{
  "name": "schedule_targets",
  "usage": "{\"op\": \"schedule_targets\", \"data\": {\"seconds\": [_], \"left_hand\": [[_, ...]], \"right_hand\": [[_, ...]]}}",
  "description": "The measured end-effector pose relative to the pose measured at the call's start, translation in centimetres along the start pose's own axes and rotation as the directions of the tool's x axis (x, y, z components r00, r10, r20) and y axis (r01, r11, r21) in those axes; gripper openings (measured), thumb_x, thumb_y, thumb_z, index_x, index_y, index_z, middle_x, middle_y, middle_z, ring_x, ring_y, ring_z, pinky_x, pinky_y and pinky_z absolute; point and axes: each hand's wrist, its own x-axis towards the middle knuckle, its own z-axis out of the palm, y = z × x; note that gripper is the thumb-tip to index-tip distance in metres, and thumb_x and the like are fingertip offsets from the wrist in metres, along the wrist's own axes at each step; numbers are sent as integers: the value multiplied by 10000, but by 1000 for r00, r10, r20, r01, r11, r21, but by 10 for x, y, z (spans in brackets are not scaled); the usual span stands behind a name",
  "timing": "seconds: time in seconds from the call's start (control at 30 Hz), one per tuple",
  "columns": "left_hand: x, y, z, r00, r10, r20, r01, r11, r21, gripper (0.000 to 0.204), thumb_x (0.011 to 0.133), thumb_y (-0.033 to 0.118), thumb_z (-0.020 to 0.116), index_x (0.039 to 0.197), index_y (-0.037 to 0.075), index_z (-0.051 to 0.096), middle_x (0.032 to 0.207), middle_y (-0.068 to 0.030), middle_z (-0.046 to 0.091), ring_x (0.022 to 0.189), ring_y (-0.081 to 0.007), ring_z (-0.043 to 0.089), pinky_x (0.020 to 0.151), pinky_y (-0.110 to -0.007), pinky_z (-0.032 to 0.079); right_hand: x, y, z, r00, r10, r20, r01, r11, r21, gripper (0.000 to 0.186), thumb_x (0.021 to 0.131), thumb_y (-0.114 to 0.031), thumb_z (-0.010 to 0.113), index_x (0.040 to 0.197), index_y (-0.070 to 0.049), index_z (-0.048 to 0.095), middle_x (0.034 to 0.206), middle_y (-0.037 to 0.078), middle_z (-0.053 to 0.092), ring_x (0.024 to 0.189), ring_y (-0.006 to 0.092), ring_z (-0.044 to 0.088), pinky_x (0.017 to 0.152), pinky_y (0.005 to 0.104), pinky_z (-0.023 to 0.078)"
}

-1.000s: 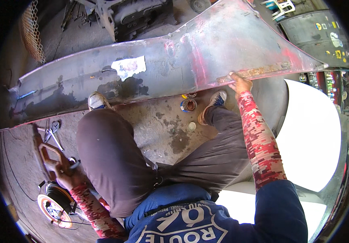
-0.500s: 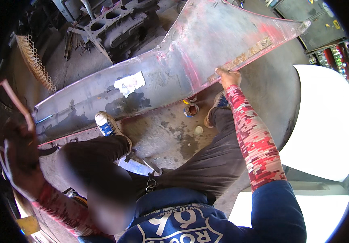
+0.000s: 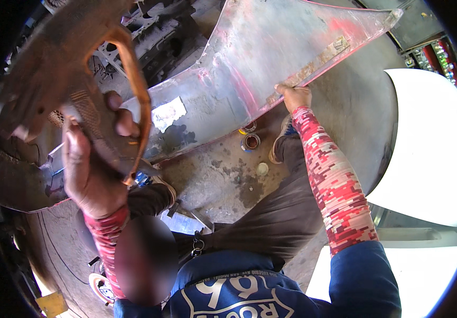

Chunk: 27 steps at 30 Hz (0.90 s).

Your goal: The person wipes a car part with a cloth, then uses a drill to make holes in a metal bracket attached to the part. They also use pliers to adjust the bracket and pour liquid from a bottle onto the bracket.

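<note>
A long grey car body panel [image 3: 223, 100] with pink-red traces and a pale patch [image 3: 168, 114] lies across in front of me. My right hand [image 3: 296, 98] grips its near edge beside a rusty strip [image 3: 318, 66], thumb on top. On the left, my left hand [image 3: 95, 177] is raised above the panel, close to the camera. Its fingers wrap round the crosshatched grip of a brown tool [image 3: 141, 95] with an orange-brown loop guard; the exact kind I cannot make out. The tool hides the panel's left part.
Small open cans [image 3: 250, 141] and a round pale disc [image 3: 262, 169] are on the stained floor between my feet. An engine block [image 3: 159, 45] stands beyond the panel. A large white panel [image 3: 424, 148] is at right, near a shelf of small items [image 3: 443, 63].
My left hand has swung up and inward from the far left with the brown tool, now covering the panel's left part. My right hand keeps its grip on the panel, which has shifted slightly.
</note>
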Motion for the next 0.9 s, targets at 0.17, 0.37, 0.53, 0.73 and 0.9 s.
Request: {"op": "schedule_targets", "data": {"seconds": [0.17,0.37,0.53,0.73,0.9], "left_hand": [[-37,-70,-1,873,-445,-200,344,852,-396,493,1082,478,463,1351,66,498,1070,-125,631,847,-222,617,770,-357,535],[-82,-134,-5,638,-738,-219,601,655,-458,460,1097,468,415,1304,74,532,989,-132,642,777,-244,633,714,-390,551],[-76,-160,11,628,-775,-73,679,591,-435,523,1103,484,381,1448,105,480,981,-108,617,753,-216,601,722,-371,528],[-68,-177,22,665,-746,-36,654,605,-453,459,1091,463,419,1303,76,543,966,-128,647,763,-238,650,717,-382,555],[-67,-193,23,624,-777,-75,675,586,-448,557,1089,505,393,1442,83,482,945,-105,614,741,-220,595,720,-368,513]], "right_hand": [[-4,-5,-2,999,32,35,-33,999,10,229,770,-152,844,909,20,786,843,68,737,709,147,643,685,332,539],[0,-4,1,998,51,27,-52,998,41,258,757,-115,856,960,26,783,938,89,757,793,173,683,773,337,554],[-3,-10,0,996,88,20,-88,996,-4,267,747,-85,852,963,52,774,940,90,765,832,169,694,807,334,546],[-12,-18,-3,999,36,27,-38,998,51,234,750,-92,853,908,57,766,896,77,763,807,160,687,790,333,544],[-13,-19,-1,1000,4,-6,-3,989,149,284,716,-177,890,750,51,725,768,116,752,703,175,681,719,358,555]]}}
